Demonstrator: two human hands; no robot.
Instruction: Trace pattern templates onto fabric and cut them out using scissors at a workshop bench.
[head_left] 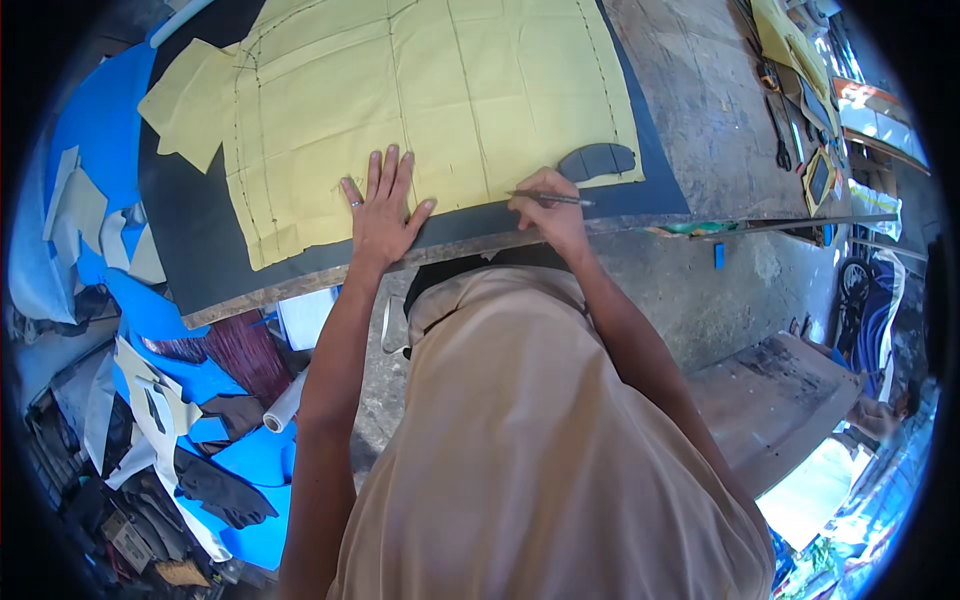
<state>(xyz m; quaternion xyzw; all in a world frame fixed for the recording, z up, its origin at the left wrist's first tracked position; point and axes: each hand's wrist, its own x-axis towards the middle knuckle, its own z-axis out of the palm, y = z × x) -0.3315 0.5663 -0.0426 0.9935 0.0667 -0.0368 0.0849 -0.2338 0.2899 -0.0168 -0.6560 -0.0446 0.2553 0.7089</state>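
Note:
A large yellow pattern sheet [440, 110] with creases and dashed pen lines lies over a dark sheet of material [660, 180] on the table. My left hand [383, 212] rests flat on the yellow sheet near its front edge, fingers spread, a ring on one finger. My right hand [548, 205] grips a slim dark pen [565, 199] at the front edge of the yellow sheet, over the border with the dark material. Just beyond it, a dark grey curved piece [597, 161] lies on the sheet's right front corner.
Scissors [777, 135] and other hand tools lie on the wooden table [700, 90] at the right. Blue scraps [250, 455] and other offcuts are heaped at the lower left beside a white roll [287, 402]. A low wooden board [780, 400] stands at the right.

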